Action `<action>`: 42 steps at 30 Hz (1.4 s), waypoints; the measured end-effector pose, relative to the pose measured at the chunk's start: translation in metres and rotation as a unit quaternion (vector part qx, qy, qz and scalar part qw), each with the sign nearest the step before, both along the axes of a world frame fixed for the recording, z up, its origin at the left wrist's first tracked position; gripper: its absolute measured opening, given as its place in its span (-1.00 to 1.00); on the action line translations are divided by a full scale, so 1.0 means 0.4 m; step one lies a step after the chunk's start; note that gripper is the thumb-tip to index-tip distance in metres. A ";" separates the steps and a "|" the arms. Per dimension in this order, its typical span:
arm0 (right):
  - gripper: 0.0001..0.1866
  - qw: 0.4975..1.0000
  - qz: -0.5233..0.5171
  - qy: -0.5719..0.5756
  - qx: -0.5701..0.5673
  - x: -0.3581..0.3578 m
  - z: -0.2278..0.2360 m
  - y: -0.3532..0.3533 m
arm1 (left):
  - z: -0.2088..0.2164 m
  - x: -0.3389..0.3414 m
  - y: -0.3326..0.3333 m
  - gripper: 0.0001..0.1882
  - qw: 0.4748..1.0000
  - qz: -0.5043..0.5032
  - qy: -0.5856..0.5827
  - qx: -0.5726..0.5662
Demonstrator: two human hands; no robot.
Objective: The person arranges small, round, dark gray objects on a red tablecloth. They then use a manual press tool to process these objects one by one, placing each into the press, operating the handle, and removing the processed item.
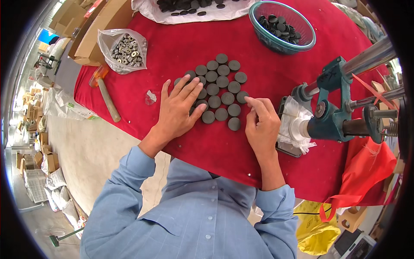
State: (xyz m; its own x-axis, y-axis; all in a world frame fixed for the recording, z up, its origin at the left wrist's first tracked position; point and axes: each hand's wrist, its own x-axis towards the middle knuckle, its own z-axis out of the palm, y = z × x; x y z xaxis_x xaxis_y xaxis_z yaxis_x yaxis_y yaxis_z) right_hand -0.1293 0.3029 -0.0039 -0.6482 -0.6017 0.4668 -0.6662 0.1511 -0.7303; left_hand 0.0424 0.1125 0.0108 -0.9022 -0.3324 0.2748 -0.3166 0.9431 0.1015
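Dark round flat discs lie close together in rough rows on the red cloth. My left hand rests flat over the left side of this group, palm down and fingers apart, covering several discs. At the group's right edge, my right hand has its index fingertip against a disc. Its other fingers are loosely bent, with the thumb apart from the index finger, and I see nothing held in it.
A teal hand press stands at the right. A clear bowl of dark discs and a white sheet with more lie at the far side. To the left are a bag of metal nuts, a hammer and a cardboard box.
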 end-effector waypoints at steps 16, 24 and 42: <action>-0.64 1.000 0.004 -0.025 0.006 -0.007 0.001 -0.001 | 0.007 -0.100 -0.040 -0.43 0.997 -0.067 -0.003 -0.037; -0.61 0.999 -0.023 0.003 -0.049 -0.022 -0.010 -0.008 | -0.001 -0.052 -0.095 -0.36 0.984 -0.025 0.111 0.138; -0.66 0.986 -0.016 -0.098 -0.131 -0.025 0.010 -0.004 | -0.049 -0.255 -0.171 -0.33 0.955 -0.049 0.134 0.261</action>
